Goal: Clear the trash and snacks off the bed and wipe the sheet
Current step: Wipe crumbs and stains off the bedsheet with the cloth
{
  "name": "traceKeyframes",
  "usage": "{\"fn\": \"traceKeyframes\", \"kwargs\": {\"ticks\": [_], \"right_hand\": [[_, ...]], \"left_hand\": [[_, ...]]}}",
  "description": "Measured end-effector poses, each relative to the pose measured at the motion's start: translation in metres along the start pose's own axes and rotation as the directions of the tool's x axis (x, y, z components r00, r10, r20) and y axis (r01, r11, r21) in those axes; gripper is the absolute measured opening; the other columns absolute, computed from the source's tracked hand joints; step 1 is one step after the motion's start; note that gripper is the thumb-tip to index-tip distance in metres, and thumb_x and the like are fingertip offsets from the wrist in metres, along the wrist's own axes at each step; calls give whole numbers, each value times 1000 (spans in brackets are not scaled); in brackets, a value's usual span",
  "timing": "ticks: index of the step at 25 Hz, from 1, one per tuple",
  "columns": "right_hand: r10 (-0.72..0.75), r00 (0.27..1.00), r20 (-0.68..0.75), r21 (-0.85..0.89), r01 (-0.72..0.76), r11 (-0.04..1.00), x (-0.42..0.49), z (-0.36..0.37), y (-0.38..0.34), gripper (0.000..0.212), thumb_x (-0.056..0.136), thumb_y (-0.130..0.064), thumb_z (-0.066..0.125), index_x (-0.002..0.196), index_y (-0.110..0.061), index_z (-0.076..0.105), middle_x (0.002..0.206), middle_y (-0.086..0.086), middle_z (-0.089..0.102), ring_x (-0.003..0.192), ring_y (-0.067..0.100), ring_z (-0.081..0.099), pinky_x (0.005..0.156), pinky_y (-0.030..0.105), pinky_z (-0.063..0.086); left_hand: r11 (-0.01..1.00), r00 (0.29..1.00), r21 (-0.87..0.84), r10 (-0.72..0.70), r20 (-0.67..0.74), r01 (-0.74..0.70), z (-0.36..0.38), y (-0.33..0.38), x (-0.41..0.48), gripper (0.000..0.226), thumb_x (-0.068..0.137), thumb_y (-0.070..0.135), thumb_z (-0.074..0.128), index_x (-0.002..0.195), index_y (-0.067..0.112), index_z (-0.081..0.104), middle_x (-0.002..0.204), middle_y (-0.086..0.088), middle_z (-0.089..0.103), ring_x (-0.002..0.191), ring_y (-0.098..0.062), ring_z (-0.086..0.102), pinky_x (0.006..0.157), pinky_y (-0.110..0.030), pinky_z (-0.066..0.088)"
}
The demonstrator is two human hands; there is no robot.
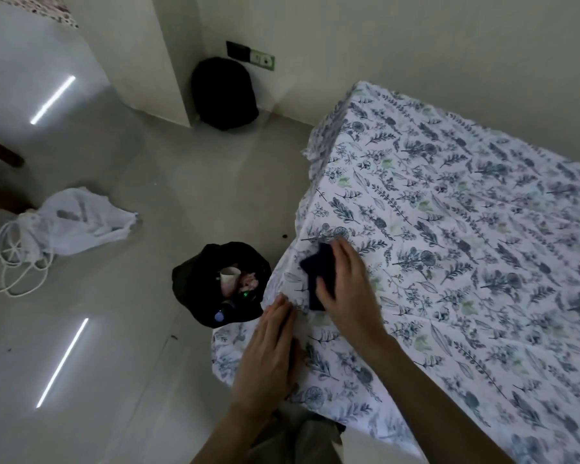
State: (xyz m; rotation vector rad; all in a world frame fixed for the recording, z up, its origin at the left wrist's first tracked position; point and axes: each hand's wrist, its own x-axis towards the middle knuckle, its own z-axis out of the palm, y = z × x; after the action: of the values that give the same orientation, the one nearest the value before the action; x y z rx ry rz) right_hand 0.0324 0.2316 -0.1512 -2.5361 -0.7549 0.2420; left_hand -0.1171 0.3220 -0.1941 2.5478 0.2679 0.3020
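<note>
Head cam looks down at the corner of the bed, where a dark navy cloth (317, 274) sits pressed on the floral sheet (449, 229) right by the near left edge. The right hand (347, 289) is on top of the cloth, fingers curled loosely over it with the thumb tucked along its lower side, so it's got hold of the cloth and is pushing it flat against the fabric. The left hand (268, 356) lies just beside it, nearer the camera, open and flat with fingers together, resting on the sheet at the very edge where the fabric drops down the side of the bed. It isn't gripping anything, just bearing down on the sheet, which bunches a bit between the two hands.

The rest of the sheet that's in view looks bare, white with blue-grey leaf and flower print.

On the floor right next to that bed corner there's a black trash bag (220, 284), mouth open, with a paper cup (230, 276), something pinkish and a bottle with a pale cap (219, 316) inside. Further left on the floor is a white plastic bag (81, 221) with a coiled white cable (17, 262) touching it. Back by the wall a black backpack (223, 93) stands under a wall socket (263, 61)
</note>
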Motion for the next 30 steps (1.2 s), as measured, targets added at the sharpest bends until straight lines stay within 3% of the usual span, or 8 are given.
{"fn": "traceKeyframes", "kwargs": {"ticks": [3, 5, 7, 11, 14, 18, 24, 30], "right_hand": [[213, 974, -73, -54, -218, 975, -54, -33, 59, 62, 92, -32, 51, 146, -14, 26, 153, 11, 22, 136, 32, 33, 100, 50, 46], [397, 909, -128, -23, -402, 915, -95, -52, 91, 63, 88, -37, 57, 144, -20, 33, 153, 12, 23, 136, 36, 29, 100, 62, 42], [447, 880, -163, 41, -446, 894, -122, -63, 107, 68, 78, -51, 51, 140, -26, 39, 150, 12, 26, 134, 35, 29, 103, 63, 38], [416, 894, -165, -29, -426, 904, -115, -55, 93, 76, 76, -68, 53, 136, -22, 40, 145, 9, 31, 131, 34, 35, 102, 58, 41], [229, 967, -112, -79, -238, 968, -94, -29, 61, 71, 79, -61, 57, 136, -23, 39, 145, 9, 32, 135, 27, 32, 109, 50, 35], [40, 999, -34, -149, -45, 988, -94, -21, 54, 63, 81, -52, 51, 137, -25, 38, 142, 11, 40, 129, 28, 39, 106, 44, 39], [97, 995, -32, -136, -100, 986, -170, -96, 176, 67, 78, -45, 61, 138, -23, 39, 139, 14, 42, 121, 34, 46, 98, 48, 47], [160, 986, -46, -188, -166, 968, -305, -174, 329, 71, 77, -53, 51, 140, -22, 38, 140, 13, 37, 122, 31, 44, 95, 45, 49]], "left_hand": [[999, 999, 52, 9, 32, -10, 3, -3, 1, 50, 95, 23, 44, 141, 3, 41, 148, -12, 42, 143, -22, 27, 117, -37, 25], [996, 999, 82, 13, 49, -17, 4, -3, -1, 51, 96, 26, 43, 141, 3, 41, 149, -12, 41, 143, -22, 27, 118, -36, 21], [994, 998, 106, 8, 59, -14, 3, -1, -1, 52, 96, 26, 42, 142, 3, 40, 151, -12, 39, 144, -22, 26, 118, -35, 19], [986, 996, 168, -32, 83, 18, 4, 5, 1, 55, 97, 26, 38, 146, 4, 31, 154, -14, 34, 146, -21, 18, 120, -34, 12], [984, 994, 165, -81, 72, 68, 5, 16, 1, 54, 95, 22, 37, 145, 2, 32, 152, -16, 35, 144, -23, 19, 120, -31, 8], [987, 994, 148, -79, 75, 68, 7, 33, 6, 49, 95, 21, 36, 139, 2, 42, 145, -16, 44, 138, -26, 33, 113, -42, 30], [978, 979, 166, 96, 177, -126, 51, 146, 16, 52, 100, 34, 20, 127, 5, 54, 137, -17, 54, 130, -28, 46, 110, -41, 35], [977, 942, -38, 211, 261, -208, 171, 316, 15, 42, 91, 24, 36, 125, 8, 56, 139, -11, 51, 132, -22, 40, 108, -40, 42]]}}
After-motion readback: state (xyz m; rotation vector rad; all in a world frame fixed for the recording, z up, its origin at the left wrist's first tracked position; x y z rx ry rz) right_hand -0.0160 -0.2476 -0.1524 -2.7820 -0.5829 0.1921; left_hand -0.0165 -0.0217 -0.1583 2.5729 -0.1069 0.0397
